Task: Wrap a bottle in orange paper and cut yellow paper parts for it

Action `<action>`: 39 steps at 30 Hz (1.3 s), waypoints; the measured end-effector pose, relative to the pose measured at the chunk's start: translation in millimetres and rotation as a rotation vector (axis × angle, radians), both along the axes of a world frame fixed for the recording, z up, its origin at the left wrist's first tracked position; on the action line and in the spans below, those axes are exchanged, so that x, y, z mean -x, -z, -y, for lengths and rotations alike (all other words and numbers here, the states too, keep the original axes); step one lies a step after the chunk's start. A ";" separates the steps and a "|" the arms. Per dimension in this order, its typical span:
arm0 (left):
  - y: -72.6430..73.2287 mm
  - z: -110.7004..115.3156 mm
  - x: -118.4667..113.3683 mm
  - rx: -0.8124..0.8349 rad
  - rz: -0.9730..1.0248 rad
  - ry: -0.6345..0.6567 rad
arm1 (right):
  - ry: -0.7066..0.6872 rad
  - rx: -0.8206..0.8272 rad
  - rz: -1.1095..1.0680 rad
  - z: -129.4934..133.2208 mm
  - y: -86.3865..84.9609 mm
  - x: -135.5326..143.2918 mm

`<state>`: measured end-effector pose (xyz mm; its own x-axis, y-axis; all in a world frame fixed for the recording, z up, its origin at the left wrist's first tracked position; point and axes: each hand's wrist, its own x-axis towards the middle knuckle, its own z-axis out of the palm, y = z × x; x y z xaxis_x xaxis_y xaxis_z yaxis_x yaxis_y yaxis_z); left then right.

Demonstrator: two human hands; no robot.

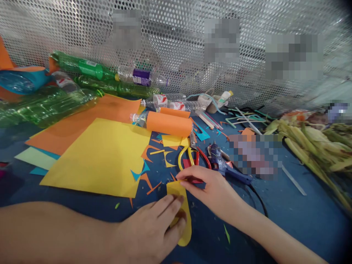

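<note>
A narrow yellow paper strip (187,234) with a rounded near end lies at the front centre of the blue table. My left hand (156,227) rests over its middle, fingers bent together around the paper. At the strip's far end, my right hand (203,183) pinches the edge between thumb and fingertips. Just beyond are yellow-handled scissors (180,157) and a red-handled tool (205,157). A large yellow sheet (101,161) lies to the left, on orange paper (63,135).
A bottle wrapped in orange paper (169,123) lies behind the scissors. Green bottles (55,106) are at the back left. Right of centre sits a blue glue gun (220,161) with its cable. Corn husks (313,143) lie far right. Paper scraps (148,183) are scattered centrally.
</note>
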<state>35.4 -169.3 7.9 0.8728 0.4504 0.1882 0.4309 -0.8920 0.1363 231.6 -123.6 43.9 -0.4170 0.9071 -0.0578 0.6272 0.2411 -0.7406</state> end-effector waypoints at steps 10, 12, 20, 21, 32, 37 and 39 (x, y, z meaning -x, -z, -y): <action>-5.9 -2.5 -0.6 -0.025 -0.017 0.024 | -0.023 0.041 0.016 -5.9 1.2 -6.6; -4.8 -2.6 -0.7 -0.024 -0.014 0.025 | -0.044 0.030 0.023 -6.6 -0.7 -9.8; -7.1 -1.0 0.4 -0.018 -0.063 0.059 | -0.131 0.293 0.007 -7.0 -7.7 -20.3; -7.5 -0.8 0.2 -0.016 -0.069 0.061 | -0.125 0.278 0.039 -6.3 -7.5 -19.9; -3.1 0.5 1.3 -0.032 -0.059 0.062 | -0.264 -0.167 0.420 7.3 -6.7 -13.3; -5.0 -0.5 -0.5 -0.040 -0.080 0.068 | -0.287 -0.310 0.438 10.1 -7.6 -9.6; -5.3 -1.0 -1.1 -0.074 -0.053 0.061 | -0.227 -0.385 0.335 8.9 -3.9 -8.1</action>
